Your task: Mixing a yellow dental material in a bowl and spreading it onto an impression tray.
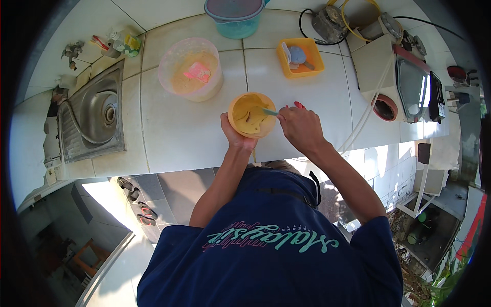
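My left hand [239, 134] is wrapped round the side of an orange-yellow bowl [232, 124], held over the counter's near part. Thick yellow batter [249, 115] coats the inside, with a dark gap or streak in it. From the right, my right hand [300, 125] grips a pale blue-green stirring utensil [270, 111] that slants into the bowl. Its working end is buried in the batter, so its exact kind cannot be told. Beyond and left of the bowl stands a translucent pinkish tub [215, 82] of pale powder [180, 81], with a pink scoop [198, 73] lying in it.
A square yellow basin [300, 73] holding a blue item sits at the back right. Behind stands a teal lidded container [235, 28]. The steel sink [116, 138] lies left. On the right are a stove [413, 84], a brown bowl [384, 108] and a pale hose [369, 113].
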Tool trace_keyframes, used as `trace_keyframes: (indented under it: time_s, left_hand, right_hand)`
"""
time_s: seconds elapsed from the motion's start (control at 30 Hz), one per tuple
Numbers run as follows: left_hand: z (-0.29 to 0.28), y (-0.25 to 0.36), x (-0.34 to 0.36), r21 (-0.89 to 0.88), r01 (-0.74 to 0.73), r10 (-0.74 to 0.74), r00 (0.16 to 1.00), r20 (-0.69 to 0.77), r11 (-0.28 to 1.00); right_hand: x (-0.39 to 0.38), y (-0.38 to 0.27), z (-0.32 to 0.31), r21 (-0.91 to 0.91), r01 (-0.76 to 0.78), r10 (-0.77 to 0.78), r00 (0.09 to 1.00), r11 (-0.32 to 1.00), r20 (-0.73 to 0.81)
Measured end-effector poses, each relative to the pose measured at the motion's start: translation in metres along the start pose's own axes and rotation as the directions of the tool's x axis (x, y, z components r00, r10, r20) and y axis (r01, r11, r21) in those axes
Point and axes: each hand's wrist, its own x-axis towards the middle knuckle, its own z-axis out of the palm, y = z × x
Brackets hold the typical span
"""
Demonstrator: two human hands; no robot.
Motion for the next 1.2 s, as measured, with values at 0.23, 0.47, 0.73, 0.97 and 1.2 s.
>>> trace_keyframes:
  time_s: [0.23, 0.47, 0.73, 0.97, 1.2]
  left_hand:
    - [0.020, 0.005, -0.004, 0.003, 0.111, -0.109, 0.984, -0.142, 0.994]
    - [0.018, 0.003, -0.007, 0.055, 0.136, -0.123, 0.975, -0.186, 0.989]
    - [0.013, 0.001, 0.002, 0.082, -0.016, 0.025, 0.993, -0.113, 0.997]
    - [0.008, -0.002, 0.011, 0.092, 0.016, -0.004, 0.992, -0.128, 0.996]
    - [0.000, -0.017, 0.011, 0.102, 0.021, -0.009, 0.993, -0.119, 0.995]
  right_hand:
    - [-0.007, -0.005, -0.023, -0.139, 0.257, -0.270, 0.959, 0.956, -0.083]
    - [-0.007, -0.004, -0.031, -0.209, 0.333, -0.331, 0.942, 0.919, 0.047]
    - [-0.036, -0.006, 0.028, 0.634, -0.649, 0.273, 0.757, 0.421, 0.593]
    - [-0.020, 0.030, 0.042, 0.346, -0.286, 0.297, 0.955, 0.894, 0.024]
    - [-0.022, 0.048, 0.064, 0.404, -0.277, 0.311, 0.950, 0.872, -0.019]
